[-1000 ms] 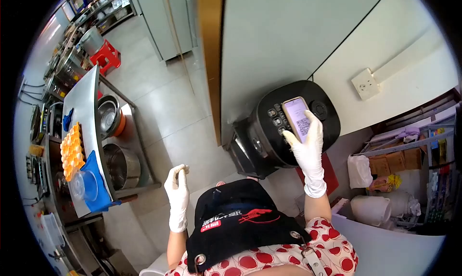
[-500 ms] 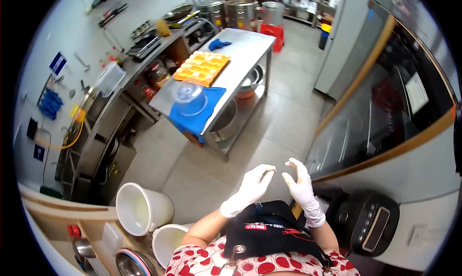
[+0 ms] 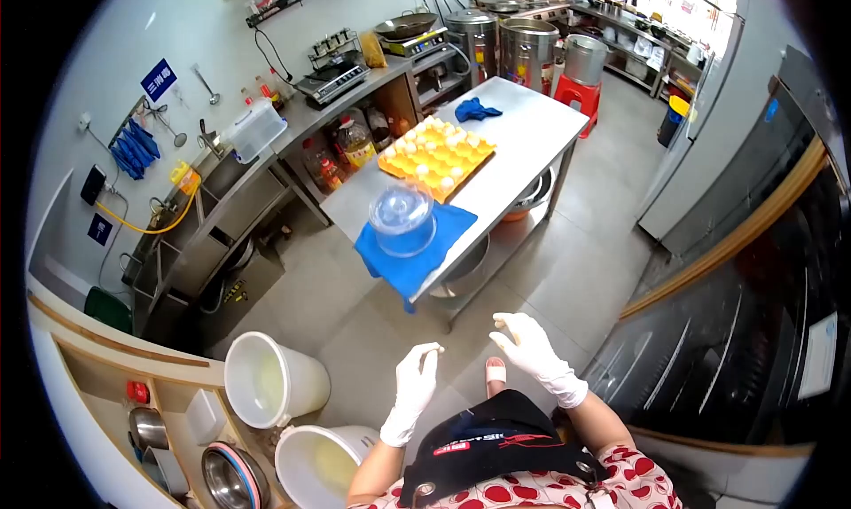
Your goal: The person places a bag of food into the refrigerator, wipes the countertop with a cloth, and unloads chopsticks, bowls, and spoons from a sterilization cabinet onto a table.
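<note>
My left hand (image 3: 415,389), in a white glove, hangs in the air before my body with its fingers loosely bent and nothing visible in them. Level with it on the other side is my right hand (image 3: 536,354), also white-gloved, its thumb and fingers apart and holding nothing. Ahead of both hands stands a steel table (image 3: 523,123). On its near end a clear plastic bowl (image 3: 402,221) rests on a blue cloth (image 3: 448,234). Behind these lies a yellow egg tray (image 3: 434,159) with several eggs, and beyond it a crumpled blue cloth or glove (image 3: 477,110).
Two white buckets (image 3: 306,385) stand at my lower left, beside a wooden shelf (image 3: 155,367) with metal bowls. A sink counter (image 3: 208,185) runs along the left wall. On the right is a dark glass-doored cabinet (image 3: 736,305). A red stool (image 3: 576,101) bears a metal pot.
My view has shifted, so the table and tray appear farther right and a foot shows below my hands. Both hands stay raised and empty, now wider apart.
</note>
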Motion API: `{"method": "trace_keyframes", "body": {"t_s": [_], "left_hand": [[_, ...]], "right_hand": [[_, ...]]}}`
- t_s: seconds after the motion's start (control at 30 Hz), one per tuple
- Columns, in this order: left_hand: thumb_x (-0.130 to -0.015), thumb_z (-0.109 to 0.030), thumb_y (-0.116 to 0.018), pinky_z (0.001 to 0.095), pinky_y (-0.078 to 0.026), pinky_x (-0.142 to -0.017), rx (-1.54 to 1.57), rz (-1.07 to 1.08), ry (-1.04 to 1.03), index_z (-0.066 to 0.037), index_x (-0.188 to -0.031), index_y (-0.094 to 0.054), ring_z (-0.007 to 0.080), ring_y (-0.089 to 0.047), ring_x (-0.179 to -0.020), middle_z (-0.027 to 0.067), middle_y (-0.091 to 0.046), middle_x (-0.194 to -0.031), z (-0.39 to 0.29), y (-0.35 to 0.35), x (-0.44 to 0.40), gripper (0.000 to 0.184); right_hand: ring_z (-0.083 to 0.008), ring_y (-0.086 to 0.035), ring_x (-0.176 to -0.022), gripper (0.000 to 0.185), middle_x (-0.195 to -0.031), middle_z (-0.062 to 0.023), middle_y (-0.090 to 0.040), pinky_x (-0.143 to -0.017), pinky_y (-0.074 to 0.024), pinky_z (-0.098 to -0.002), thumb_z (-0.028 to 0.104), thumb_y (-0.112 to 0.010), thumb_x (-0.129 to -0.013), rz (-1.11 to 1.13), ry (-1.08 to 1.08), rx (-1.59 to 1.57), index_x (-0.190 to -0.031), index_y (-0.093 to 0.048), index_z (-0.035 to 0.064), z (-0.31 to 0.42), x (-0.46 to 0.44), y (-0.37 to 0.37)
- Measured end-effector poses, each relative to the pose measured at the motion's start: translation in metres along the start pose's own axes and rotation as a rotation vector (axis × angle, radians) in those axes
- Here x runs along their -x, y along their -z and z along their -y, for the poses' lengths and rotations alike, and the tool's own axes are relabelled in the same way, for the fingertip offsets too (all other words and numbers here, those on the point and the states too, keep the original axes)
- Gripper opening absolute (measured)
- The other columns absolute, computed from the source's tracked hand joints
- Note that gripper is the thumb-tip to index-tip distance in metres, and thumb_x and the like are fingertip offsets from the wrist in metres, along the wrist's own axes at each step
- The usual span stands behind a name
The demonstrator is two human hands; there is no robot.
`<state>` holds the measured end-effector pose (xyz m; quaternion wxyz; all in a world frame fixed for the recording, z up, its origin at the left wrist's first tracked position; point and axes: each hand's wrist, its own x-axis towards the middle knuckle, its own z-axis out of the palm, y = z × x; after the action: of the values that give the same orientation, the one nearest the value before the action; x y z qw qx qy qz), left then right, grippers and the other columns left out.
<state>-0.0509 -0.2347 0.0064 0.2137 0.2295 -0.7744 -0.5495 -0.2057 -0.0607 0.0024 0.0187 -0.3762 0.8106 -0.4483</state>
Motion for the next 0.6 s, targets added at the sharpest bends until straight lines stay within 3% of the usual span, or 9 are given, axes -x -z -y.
{"method": "trace_keyframes", "body": {"t_s": [0.27, 0.6], "left_hand": [[-0.091, -0.008, -0.055, 0.0292, -0.050, -0.076, -0.039, 0.019, -0.010, 0.001, -0.101, -0.063, 0.0180, -0.066, -0.082, 0.0100, -0.068, -0.090, -0.004, -0.058, -0.121, 0.015], [-0.090, -0.007, -0.056, 0.0264, -0.051, -0.072, -0.028, 0.101, 0.013, 0.000, -0.100, -0.063, 0.0157, -0.066, -0.081, 0.0100, -0.069, -0.090, -0.009, -0.115, -0.268, 0.014]], "right_hand": [[-0.0287, -0.062, -0.085, 0.028, -0.092, -0.0115, -0.065, -0.076, -0.0492, -0.0383, 0.022, -0.068, -0.082, 0.107, -0.021, 0.119, -0.104, -0.061, 0.0053, -0.084, -0.095, 0.028], [-0.0328, -0.059, -0.078, 0.025, -0.079, -0.0151, -0.061, -0.072, -0.0472, -0.0420, 0.024, -0.064, -0.082, 0.068, 0.068, 0.210, -0.097, -0.063, 0.0040, -0.156, -0.242, 0.056]]}}
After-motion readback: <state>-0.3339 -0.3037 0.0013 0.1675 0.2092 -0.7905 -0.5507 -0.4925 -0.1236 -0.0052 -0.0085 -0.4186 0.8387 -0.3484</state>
